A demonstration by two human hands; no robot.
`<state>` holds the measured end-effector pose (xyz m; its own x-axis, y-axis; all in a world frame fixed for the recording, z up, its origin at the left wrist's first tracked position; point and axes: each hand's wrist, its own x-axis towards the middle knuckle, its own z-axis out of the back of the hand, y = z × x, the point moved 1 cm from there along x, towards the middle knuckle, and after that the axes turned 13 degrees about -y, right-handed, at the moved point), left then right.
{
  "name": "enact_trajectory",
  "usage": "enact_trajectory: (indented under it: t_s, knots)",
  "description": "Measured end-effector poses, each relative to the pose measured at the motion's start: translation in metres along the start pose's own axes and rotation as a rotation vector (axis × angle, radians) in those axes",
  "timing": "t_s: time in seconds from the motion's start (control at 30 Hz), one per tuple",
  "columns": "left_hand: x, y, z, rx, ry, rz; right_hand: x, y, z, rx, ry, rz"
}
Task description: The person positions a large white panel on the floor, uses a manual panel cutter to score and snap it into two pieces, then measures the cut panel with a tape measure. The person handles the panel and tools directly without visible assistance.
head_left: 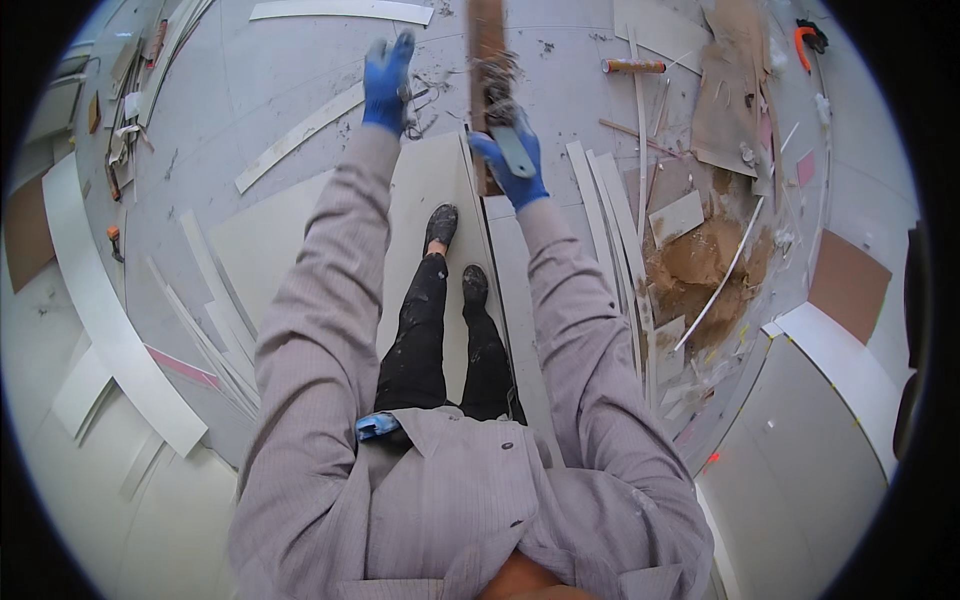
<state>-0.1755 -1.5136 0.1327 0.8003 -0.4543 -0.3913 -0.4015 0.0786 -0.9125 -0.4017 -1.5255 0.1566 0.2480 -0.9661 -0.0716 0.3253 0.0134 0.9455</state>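
Note:
My left hand [386,92], in a blue glove, is raised over the floor with its fingers stretched apart and nothing visible in it. Blue-gloved too, my right hand [522,170] is closed around a flat grey-green tool [512,148]. The tool's far end meets a tuft of grey strands or shavings [498,90], blurred, so its kind is unclear. Alongside runs a long brown strip of wood [487,35], its near end at my right thumb; whether the hand also grips it I cannot tell.
I stand on a pale board [430,180]. White strips [610,225] lie to the right, near torn brown cardboard [725,110] and a brown debris heap [715,250]. An orange tube [634,66] is on the floor. Further left lie a curved white panel [100,290] and an orange-handled tool [115,240].

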Motion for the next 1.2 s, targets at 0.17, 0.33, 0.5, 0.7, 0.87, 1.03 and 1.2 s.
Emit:
enact_trajectory:
  t_s: [0.17, 0.33, 0.5, 0.7, 0.87, 1.03, 1.2]
  knots:
    - [-0.117, 0.108, 0.149, 0.093, 0.000, 0.343, -0.071, -0.057, 0.051, 0.798, -0.071, -0.920]
    - [-0.232, 0.121, 0.272, 1.195, 0.285, 0.211, -0.149, -0.138, 0.146, 0.492, 0.078, -1.325]
    - [-0.287, 0.050, 0.197, 1.086, 0.545, -0.386, -0.237, -0.182, 0.219, -0.889, 0.836, -0.778]
    - [-0.240, -0.004, 0.044, 1.085, 0.479, -0.565, -0.313, -0.133, 0.274, -1.148, 0.669, -0.572]
    - [-0.095, 0.016, 0.000, 1.022, 0.327, -0.110, -0.317, -0.104, 0.289, -1.019, 0.455, -0.851]
    - [0.054, -0.047, 0.075, 0.926, -0.186, -0.560, -0.279, -0.084, 0.283, -0.263, 0.087, -1.059]
    - [0.108, -0.143, 0.175, 1.632, -0.127, -0.372, -0.205, -0.002, 0.283, -0.524, 0.082, -0.469]
